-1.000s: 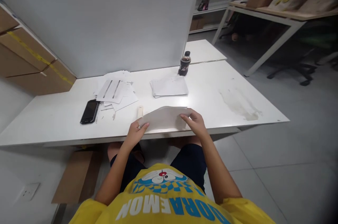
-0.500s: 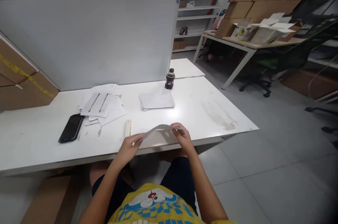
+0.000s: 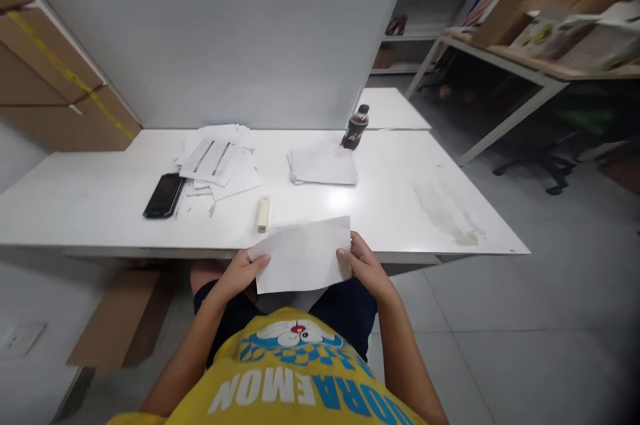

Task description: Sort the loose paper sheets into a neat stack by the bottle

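Observation:
A white sheet of paper (image 3: 303,255) is held up over my lap, just off the near edge of the white table (image 3: 100,211). My left hand (image 3: 240,273) pinches its left edge and my right hand (image 3: 361,263) grips its right edge, both closed on it. The sheet faces me, tilted slightly. A small cream-coloured flat stick (image 3: 263,213) lies on the table just beyond the sheet. My yellow printed shirt fills the bottom of the view.
On the table lie a black phone (image 3: 163,195), a messy pile of papers (image 3: 216,162), a neat paper stack (image 3: 323,167) and a dark bottle (image 3: 355,127). A white partition stands behind. Cardboard boxes sit at left, a loaded desk and office chair at right.
The sheet was lying bent at the table edge; both hands have lifted it toward me so it now faces up over my lap. The head camera tilted up, then back down.

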### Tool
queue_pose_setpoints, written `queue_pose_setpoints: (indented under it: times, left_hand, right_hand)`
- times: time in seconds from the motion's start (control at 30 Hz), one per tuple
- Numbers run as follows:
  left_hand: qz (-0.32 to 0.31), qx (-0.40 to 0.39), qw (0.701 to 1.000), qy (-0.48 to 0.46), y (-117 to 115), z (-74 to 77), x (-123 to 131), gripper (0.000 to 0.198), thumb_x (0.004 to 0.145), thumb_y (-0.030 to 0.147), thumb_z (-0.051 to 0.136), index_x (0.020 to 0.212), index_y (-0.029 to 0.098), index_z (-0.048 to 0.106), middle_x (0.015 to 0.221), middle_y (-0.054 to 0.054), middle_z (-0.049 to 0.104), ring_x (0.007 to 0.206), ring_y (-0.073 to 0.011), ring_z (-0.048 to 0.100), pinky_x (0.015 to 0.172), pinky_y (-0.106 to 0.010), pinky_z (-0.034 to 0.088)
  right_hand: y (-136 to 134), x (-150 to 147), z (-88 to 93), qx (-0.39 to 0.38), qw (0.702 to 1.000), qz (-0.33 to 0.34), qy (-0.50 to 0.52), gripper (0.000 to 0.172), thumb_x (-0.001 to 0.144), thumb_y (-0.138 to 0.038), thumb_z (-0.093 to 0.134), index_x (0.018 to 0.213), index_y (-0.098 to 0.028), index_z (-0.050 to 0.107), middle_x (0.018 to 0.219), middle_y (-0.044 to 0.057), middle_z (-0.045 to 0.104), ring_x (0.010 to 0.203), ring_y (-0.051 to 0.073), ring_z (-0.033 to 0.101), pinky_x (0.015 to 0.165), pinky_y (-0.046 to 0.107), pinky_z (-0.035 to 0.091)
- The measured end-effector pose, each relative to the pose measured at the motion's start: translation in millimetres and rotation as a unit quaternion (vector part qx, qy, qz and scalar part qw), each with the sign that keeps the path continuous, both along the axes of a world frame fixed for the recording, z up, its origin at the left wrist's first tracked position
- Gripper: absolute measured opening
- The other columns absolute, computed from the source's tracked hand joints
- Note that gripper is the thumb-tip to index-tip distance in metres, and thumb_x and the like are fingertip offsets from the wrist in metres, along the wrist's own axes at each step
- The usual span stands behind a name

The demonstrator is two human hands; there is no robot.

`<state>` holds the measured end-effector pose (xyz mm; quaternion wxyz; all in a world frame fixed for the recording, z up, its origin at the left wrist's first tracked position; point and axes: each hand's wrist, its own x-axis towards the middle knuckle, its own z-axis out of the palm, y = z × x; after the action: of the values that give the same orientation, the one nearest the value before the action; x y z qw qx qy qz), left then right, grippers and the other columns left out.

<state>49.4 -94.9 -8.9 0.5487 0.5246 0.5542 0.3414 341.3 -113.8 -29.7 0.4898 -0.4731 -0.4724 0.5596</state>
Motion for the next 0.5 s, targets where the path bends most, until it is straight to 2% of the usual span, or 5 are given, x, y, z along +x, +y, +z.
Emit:
queue_pose_setpoints:
  times: [0.07, 0.17, 0.3, 0.4, 0.5]
  left_hand:
    - [0.008, -0.020, 1.000, -0.013, -4, -7.4, -12, 0.038, 0.063, 0.046, 0.077, 0.084, 0.015, 0.074, 0.084, -0.009, 0.076, 0.078, -0.0270, 0.069, 0.068, -0.036, 0.057]
    - [0.054, -0.012, 0.998, -0.033, -5, -23.9, -25, 0.040, 0.067, 0.043, 0.073, 0.096, 0.015, 0.070, 0.088, -0.008, 0.075, 0.079, -0.0239, 0.068, 0.069, -0.033, 0.055]
    - [0.124, -0.003, 0.992, -0.003, -1, -43.2, -33, 0.044, 0.072, 0.038, 0.064, 0.109, 0.016, 0.060, 0.081, -0.004, 0.071, 0.066, -0.0180, 0.065, 0.061, -0.028, 0.051]
    - [0.146, 0.011, 0.989, 0.037, -1, -45.7, -34, 0.044, 0.078, 0.037, 0.057, 0.117, 0.017, 0.055, 0.079, -0.002, 0.069, 0.066, -0.0170, 0.065, 0.060, -0.026, 0.050]
    - [0.174, 0.066, 0.970, 0.156, -3, -36.6, -34, 0.041, 0.084, 0.034, 0.053, 0.122, 0.019, 0.055, 0.084, -0.003, 0.069, 0.074, -0.0175, 0.066, 0.067, -0.028, 0.052]
  right_hand:
    - [-2, -8, -5.7, -0.039, 0.999, 0.011, 0.002, 0.038, 0.082, -0.048, 0.064, 0.114, -0.029, 0.057, 0.102, 0.004, 0.069, 0.089, 0.023, 0.065, 0.079, 0.035, 0.051]
    - [0, -23, -13.7, -0.083, 0.996, 0.010, -0.017, 0.035, 0.077, -0.042, 0.065, 0.109, -0.027, 0.059, 0.095, 0.004, 0.071, 0.084, 0.023, 0.065, 0.077, 0.035, 0.051]
    - [9, -39, -17.1, -0.124, 0.992, -0.011, -0.037, 0.032, 0.068, -0.035, 0.066, 0.098, -0.024, 0.060, 0.089, 0.003, 0.071, 0.080, 0.023, 0.065, 0.074, 0.035, 0.050]
    - [13, -47, -17.2, -0.134, 0.990, -0.033, -0.021, 0.033, 0.067, -0.037, 0.065, 0.097, -0.023, 0.061, 0.089, 0.003, 0.072, 0.080, 0.023, 0.065, 0.073, 0.034, 0.051]
    - [12, -54, -19.1, -0.137, 0.988, -0.065, -0.007, 0.037, 0.067, -0.039, 0.064, 0.099, -0.021, 0.060, 0.092, 0.005, 0.073, 0.082, 0.024, 0.066, 0.073, 0.034, 0.051]
